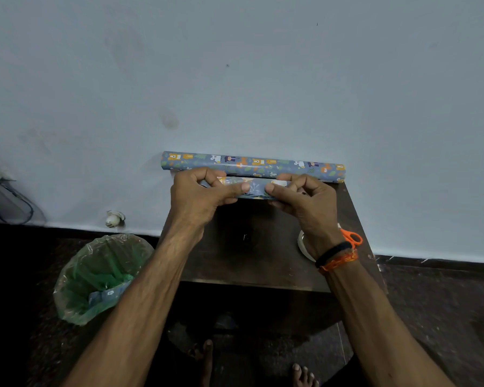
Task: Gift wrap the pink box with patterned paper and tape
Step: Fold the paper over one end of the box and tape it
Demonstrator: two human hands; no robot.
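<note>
No words, brand names or numbers can be read. The roll of wrapping paper [252,166] shows only cartoon animals and leaves, without any letters on it.

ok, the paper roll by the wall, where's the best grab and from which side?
Grip the wrapping paper roll around its cylindrical body near mid-length, coming from above. It lies lengthwise against the wall, so the far side is blocked, and the wrapped box plus both hands crowd its near side. The top is the open approach.
</note>
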